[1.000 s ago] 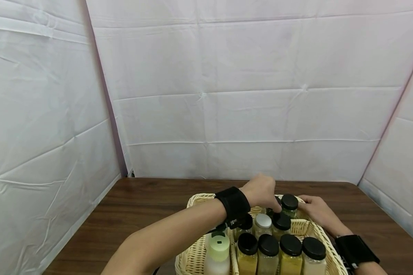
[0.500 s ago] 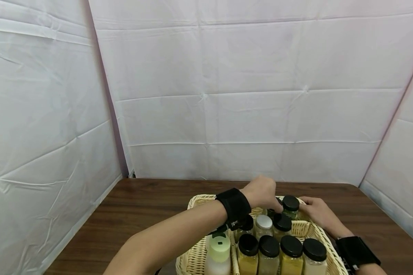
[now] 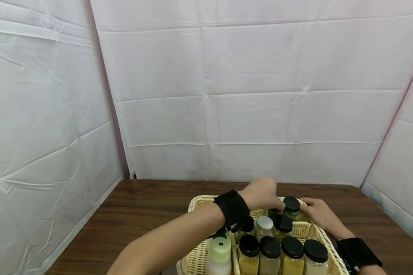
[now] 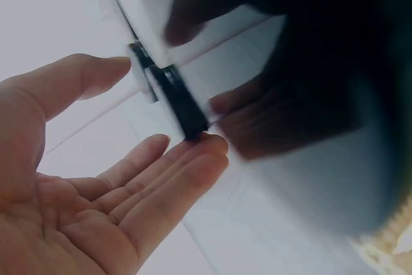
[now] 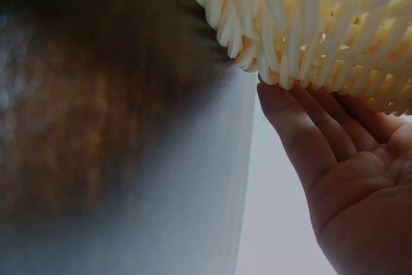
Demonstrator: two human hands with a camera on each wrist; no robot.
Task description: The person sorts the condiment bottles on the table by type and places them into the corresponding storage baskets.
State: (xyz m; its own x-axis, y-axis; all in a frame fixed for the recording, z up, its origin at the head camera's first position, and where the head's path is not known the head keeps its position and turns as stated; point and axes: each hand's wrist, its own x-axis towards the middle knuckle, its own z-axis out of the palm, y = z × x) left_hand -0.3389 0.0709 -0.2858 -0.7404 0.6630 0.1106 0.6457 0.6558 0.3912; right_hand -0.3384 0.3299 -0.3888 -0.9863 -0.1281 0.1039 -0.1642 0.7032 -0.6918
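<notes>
Head view: the left hand [image 3: 261,193] reaches over the pale woven wicker basket [image 3: 196,258] on the dark wooden tabletop [image 3: 141,206], its fingers down at the back row around the small black-capped glass jar of green herb [image 3: 290,206]. Whether they actually close on a jar is hidden by the back of the hand. The right hand [image 3: 317,213] lies flat against the basket's far right rim. The jars stand packed cap to cap, so a jar pulled out at a slant could, I judge, catch its neighbours and tip them; the tall white bottle with a pale green cap [image 3: 219,256] near the forearm could be knocked as the arm draws back.

Left wrist view: the left hand [image 4: 96,204] shows an open palm with straight, relaxed fingers whose tips just meet a black jar cap [image 4: 183,104]; nothing is clasped. A light touch like this could let the jar slip if lifted.

Right wrist view: the right hand [image 5: 335,159] is released, its straight fingers pressed against the basket's weave [image 5: 309,30]. If that steadying hand slides, the basket may shift.

Compared with a second ago, both hands sit almost exactly where they were; the head camera has only tilted slightly.
</notes>
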